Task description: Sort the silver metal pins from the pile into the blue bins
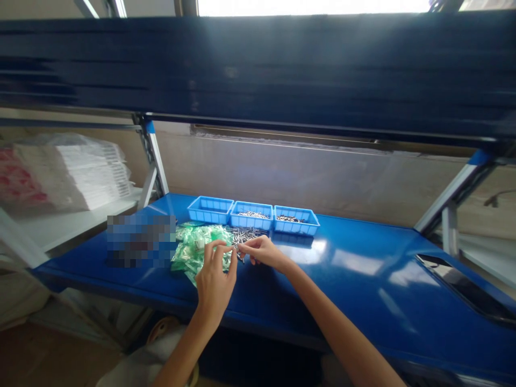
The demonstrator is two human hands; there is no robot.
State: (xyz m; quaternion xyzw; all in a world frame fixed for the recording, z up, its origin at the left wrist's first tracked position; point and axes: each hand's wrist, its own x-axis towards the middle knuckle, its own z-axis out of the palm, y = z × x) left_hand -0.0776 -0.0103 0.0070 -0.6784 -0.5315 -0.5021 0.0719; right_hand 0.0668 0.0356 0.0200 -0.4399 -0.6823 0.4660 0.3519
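Over the front of a pile of thin metal pieces (246, 235), which look like screws or nails, my two hands meet almost fingertip to fingertip. My left hand (215, 274) has its thumb and index finger drawn together in a pinch, with the other fingers bent. My right hand (260, 251) is also pinched, its fingertips pointing left. Something tiny and silvery seems to be between the fingertips, too small to name. A heap of green plastic bags (193, 250) lies just behind and left of my left hand, partly covered by it.
Behind the pile stand three blue bins in a row: the left bin (210, 217), the middle bin (252, 221) and the right bin (296, 228); the last two hold small metal pieces. A phone-like black slab (463, 287) lies at right. A blue shelf beam (258, 75) crosses above.
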